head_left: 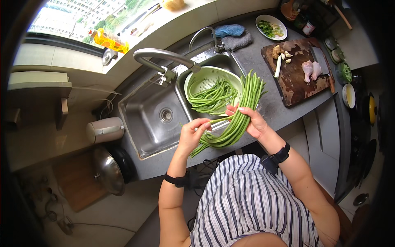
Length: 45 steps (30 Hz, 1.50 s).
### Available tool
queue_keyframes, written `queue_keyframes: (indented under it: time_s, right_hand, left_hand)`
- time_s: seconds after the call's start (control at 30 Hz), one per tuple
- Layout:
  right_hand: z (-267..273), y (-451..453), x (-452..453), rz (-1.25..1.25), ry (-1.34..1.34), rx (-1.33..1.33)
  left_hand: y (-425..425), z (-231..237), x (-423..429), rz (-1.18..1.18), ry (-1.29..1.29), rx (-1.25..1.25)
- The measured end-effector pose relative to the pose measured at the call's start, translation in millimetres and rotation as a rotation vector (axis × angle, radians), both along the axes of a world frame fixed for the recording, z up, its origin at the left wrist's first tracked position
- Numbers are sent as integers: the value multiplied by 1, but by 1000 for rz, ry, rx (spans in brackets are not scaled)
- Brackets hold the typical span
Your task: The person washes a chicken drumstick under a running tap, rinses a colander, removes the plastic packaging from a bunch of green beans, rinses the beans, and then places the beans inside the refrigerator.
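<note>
A thick bundle of green long beans is gripped in my right hand, its lower ends drooping over the front edge of the sink. My left hand pinches the end of a single bean that juts out sideways from the bundle. Behind the bundle, a pale green plastic colander sits in the right sink basin, and more long beans lie loosely inside it. The bundle covers part of the colander's right side.
A curved metal faucet arches over the sink, beside the left steel basin. To the right, a wooden cutting board bears a cleaver, chicken drumsticks, garlic and ginger. An electric kettle stands at the left.
</note>
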State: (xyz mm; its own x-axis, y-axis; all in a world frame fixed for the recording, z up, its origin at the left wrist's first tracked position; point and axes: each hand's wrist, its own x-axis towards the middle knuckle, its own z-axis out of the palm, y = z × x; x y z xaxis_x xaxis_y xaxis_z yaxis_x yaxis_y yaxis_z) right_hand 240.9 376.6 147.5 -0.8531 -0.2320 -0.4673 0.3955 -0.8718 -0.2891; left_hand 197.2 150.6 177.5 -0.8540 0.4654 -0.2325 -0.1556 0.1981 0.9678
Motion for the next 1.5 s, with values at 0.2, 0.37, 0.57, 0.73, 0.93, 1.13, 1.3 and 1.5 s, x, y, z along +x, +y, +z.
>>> queue_keyframes:
  time_s: [0.2, 0.37, 0.57, 0.73, 0.93, 1.13, 1.3, 1.5]
  right_hand:
    - [1, -2, 9, 81, -49, 76]
    - [-12, 2, 11, 36, -117, 153]
    - [-16, 0, 8, -17, -105, 213]
    - [-7, -1, 3, 75, -15, 201]
    - [-7, 8, 13, 139, -58, 235]
    - [-2, 14, 20, 15, -79, 239]
    - [3, 10, 21, 18, -34, 219]
    - [6, 4, 18, 31, 4, 183]
  left_hand:
    - [-1, 15, -32, -57, 79, -107]
    - [4, 0, -46, -281, 191, -409]
    - [51, 17, -30, -235, 808, -566]
    - [49, 6, -36, -459, 862, -656]
    - [6, -24, -74, -215, 945, -844]
    - [-16, -92, -93, -275, 768, -993]
    - [7, -116, -105, -281, 640, -977]
    - [34, -65, -77, -425, 133, -602]
